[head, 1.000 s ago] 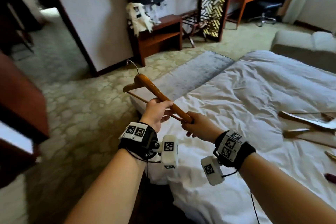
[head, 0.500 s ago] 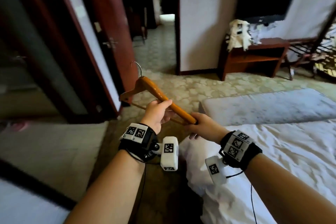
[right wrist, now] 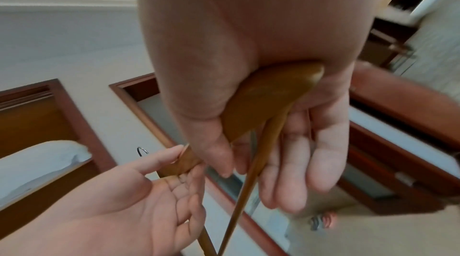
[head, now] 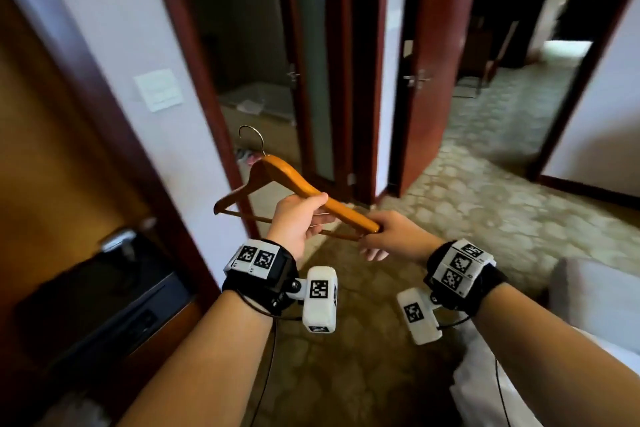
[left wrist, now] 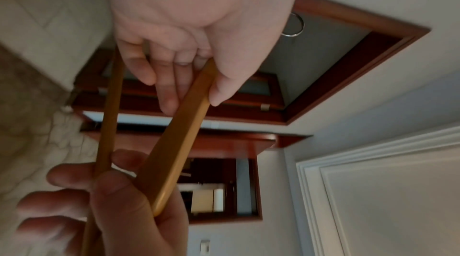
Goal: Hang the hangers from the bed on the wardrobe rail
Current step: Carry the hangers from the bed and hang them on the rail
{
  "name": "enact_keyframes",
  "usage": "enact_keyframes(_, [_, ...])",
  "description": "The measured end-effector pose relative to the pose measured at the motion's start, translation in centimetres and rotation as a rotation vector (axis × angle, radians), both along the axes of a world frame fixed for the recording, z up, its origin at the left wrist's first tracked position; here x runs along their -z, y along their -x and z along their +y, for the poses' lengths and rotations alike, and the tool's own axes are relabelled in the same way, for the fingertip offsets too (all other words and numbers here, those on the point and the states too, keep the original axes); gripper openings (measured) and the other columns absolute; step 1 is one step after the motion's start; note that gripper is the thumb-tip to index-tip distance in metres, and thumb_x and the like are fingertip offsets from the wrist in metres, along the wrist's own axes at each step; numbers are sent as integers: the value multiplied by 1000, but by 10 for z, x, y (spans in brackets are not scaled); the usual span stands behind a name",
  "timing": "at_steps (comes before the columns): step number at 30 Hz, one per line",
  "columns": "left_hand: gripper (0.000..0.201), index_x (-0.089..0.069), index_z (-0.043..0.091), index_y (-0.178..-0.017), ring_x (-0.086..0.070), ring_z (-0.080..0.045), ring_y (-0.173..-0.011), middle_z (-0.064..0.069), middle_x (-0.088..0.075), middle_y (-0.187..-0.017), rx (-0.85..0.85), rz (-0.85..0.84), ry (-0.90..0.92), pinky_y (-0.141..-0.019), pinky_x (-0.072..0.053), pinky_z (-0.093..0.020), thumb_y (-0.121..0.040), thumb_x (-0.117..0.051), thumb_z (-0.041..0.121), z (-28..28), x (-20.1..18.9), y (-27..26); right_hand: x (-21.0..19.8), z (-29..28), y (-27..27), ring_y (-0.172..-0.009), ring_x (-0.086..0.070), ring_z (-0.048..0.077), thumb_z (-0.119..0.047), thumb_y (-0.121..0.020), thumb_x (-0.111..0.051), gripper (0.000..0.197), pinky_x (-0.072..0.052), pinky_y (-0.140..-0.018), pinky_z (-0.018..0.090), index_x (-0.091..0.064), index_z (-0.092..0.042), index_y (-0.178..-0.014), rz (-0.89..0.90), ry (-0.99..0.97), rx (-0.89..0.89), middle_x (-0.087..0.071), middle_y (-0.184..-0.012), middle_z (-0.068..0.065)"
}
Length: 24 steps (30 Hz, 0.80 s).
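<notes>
Person is turning away from the bed [head: 588, 288]; dark doorways now ahead. Wooden hanger [head: 294, 180] staying at chest height: left hand [head: 299, 218] curling round its shoulder, right hand [head: 393, 236] pinching the tip. Rail not visible; carry is continuing.

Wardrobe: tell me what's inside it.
Through the open wardrobe doorway, only a pale folded item on a shelf and something pinkish low down show. The upper interior is dark, so no rail can be made out; the hanger partly hides the bottom.
</notes>
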<state>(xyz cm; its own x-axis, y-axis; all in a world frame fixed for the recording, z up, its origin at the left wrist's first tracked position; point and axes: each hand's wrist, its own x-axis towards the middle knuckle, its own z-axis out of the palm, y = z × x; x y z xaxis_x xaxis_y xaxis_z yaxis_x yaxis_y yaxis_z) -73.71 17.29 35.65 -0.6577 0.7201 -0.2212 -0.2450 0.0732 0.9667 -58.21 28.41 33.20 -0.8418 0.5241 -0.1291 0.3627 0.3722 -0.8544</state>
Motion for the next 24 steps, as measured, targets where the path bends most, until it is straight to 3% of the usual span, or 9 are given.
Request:
enact_keyframes(3, [3, -61, 16, -94, -72, -16, -71, -1, -73, -74, -125, 17, 19, -60, -44, -24, -95, -61, 19, -45, -6, 35, -2, -25, 52, -71, -71, 20, -3, -87, -63, 6, -57, -64, 28, -63, -9, -90, 22, -3, -141, -73, -83, 14])
enact_keyframes(6, [5, -61, 15, -95, -73, -17, -74, -1, -73, -77, -255, 33, 4, -57, -45, -22, -95, -61, 20, -93, -8, 72, -2, -55, 108, -72, -69, 23, -3, -87, -66, 8, -54, -63, 28, -64, -3, -95, 37, 27, -265, -69, -84, 20])
enact_keyframes(9, [7, -60, 17, -90, -70, -17, -73, -2, -71, -81, -353, 45, -2, -60, -45, -24, -96, -59, 20, -132, -11, 104, -3, -87, 155, -67, -67, 15, -9, -90, -67, 5, -52, -59, 23, -62, -9, -91, 69, 50, -350, -65, -76, 6])
enact_keyframes(12, [6, -60, 14, -97, -67, -14, -71, -1, -69, -81, -436, 50, -11, -61, -46, -25, -97, -57, 19, -171, -14, 138, -6, -119, 204, -68, -69, 14, -14, -91, -68, 7, -51, -60, 26, -62, -9, -90, 86, 39, -425, -65, -72, -1])
enact_keyframes(15, [11, -60, 13, -106, -68, -13, -73, 0, -70, -84, -477, 54, -11, -61, -47, -25, -97, -55, 19, -207, -16, 176, -12, -151, 251, -73, -69, 18, -17, -91, -69, 12, -51, -61, 28, -64, -6, -93, 104, 15, -466, -66, -74, 1])
enact_keyframes(18, [6, -59, 16, -100, -68, -14, -75, -2, -69, -87, -481, 58, 2, -63, -48, -26, -98, -53, 16, -232, -23, 214, -22, -178, 288, -71, -67, 19, -16, -92, -67, 10, -50, -57, 25, -61, -9, -88, 128, 29, -472, -64, -73, 4])
enact_keyframes(21, [6, -58, 15, -101, -68, -15, -75, -5, -69, -93, -464, 66, -9, -68, -50, -28, -97, -54, 15, -253, -35, 256, -34, -202, 329, -66, -66, 16, -18, -93, -67, 12, -50, -56, 25, -61, -8, -90, 142, 16, -455, -65, -72, 6])
enact_keyframes(24, [14, -59, 12, -109, -70, -15, -75, -5, -70, -94, -422, 111, -5, -62, -49, -26, -97, -54, 16, -267, -49, 293, -47, -217, 365, -59, -65, 11, -21, -92, -68, 18, -49, -54, 24, -61, -5, -94, 172, -4, -413, -65, -69, 5])
